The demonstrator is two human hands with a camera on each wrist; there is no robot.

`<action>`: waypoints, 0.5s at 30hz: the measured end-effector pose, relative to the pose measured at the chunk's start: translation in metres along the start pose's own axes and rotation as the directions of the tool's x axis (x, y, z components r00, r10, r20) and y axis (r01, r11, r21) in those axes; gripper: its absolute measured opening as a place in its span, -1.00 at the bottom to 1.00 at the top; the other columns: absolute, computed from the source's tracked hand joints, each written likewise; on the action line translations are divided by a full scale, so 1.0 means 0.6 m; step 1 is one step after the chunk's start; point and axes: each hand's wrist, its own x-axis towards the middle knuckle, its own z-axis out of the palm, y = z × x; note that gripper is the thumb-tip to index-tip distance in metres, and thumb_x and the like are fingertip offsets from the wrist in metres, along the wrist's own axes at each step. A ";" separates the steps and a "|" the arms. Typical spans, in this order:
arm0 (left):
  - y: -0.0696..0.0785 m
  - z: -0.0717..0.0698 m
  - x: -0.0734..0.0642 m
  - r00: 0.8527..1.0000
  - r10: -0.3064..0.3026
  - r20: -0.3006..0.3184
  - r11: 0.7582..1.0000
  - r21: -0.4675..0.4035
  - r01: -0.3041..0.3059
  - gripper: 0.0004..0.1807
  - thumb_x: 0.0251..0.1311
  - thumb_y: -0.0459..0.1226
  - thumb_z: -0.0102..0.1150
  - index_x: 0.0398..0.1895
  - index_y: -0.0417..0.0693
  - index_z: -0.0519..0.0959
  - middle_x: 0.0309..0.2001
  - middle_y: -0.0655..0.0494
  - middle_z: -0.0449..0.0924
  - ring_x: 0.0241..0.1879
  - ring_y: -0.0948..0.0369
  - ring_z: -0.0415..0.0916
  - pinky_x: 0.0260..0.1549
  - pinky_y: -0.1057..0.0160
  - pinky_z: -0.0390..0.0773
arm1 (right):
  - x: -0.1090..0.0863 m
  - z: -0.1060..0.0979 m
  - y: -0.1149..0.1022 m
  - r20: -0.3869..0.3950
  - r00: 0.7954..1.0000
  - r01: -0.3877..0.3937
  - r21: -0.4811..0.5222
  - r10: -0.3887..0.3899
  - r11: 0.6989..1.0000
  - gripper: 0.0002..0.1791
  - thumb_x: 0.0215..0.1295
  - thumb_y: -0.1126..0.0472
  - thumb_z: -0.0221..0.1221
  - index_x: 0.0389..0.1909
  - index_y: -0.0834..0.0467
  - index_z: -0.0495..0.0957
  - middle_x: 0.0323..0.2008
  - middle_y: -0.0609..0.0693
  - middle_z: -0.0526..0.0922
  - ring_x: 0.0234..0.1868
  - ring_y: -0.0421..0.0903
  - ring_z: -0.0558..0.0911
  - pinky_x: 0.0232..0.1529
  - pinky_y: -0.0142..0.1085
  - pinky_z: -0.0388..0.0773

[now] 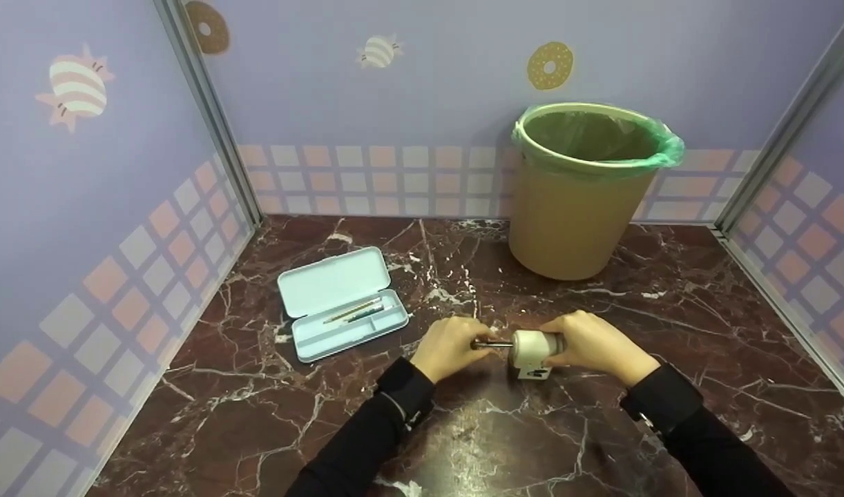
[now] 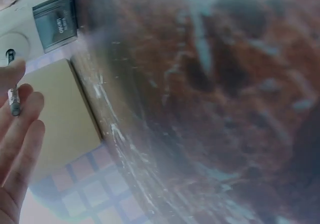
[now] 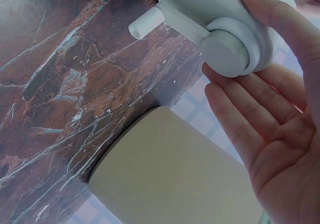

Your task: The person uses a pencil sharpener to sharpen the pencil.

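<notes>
A white crank pencil sharpener stands on the marbled table in front of the person. The left hand pinches a dark pencil between thumb and fingers, its other end in the sharpener's round opening. From the other side, the right hand grips the sharpener's body, thumb on top and fingers beneath the round hub in the right wrist view. The crank handle sticks out from the hub, away from the fingers. A clear dark shavings drawer shows low on the sharpener.
An open light blue pencil case lies left of the hands, with pencils in one compartment. A beige bin lined with a green bag stands at the back right. Patterned panels enclose the table's back and sides.
</notes>
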 end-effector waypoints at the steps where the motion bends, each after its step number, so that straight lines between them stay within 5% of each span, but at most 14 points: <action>1: -0.001 0.001 -0.001 1.000 0.008 -0.010 1.000 0.014 -0.008 -0.81 0.14 -0.15 0.46 -0.17 0.11 0.78 -0.24 0.22 0.83 -0.32 0.28 0.74 -0.26 0.36 0.69 | 0.000 0.000 0.000 0.001 1.000 -0.001 0.004 0.001 1.000 -0.64 -0.05 0.15 0.56 -0.21 0.18 0.76 -0.34 0.01 0.82 -0.43 -0.17 0.70 -0.40 -0.27 0.60; 15: -0.004 0.001 0.002 1.000 0.004 -0.015 1.000 -0.004 -0.004 -0.89 0.13 -0.17 0.46 -0.28 0.09 0.81 -0.29 0.21 0.83 -0.34 0.27 0.75 -0.25 0.34 0.70 | 0.001 0.000 0.000 0.019 1.000 -0.012 -0.015 0.012 1.000 -0.68 -0.04 0.11 0.56 -0.27 0.13 0.74 -0.40 -0.07 0.78 -0.48 -0.28 0.59 -0.43 -0.32 0.51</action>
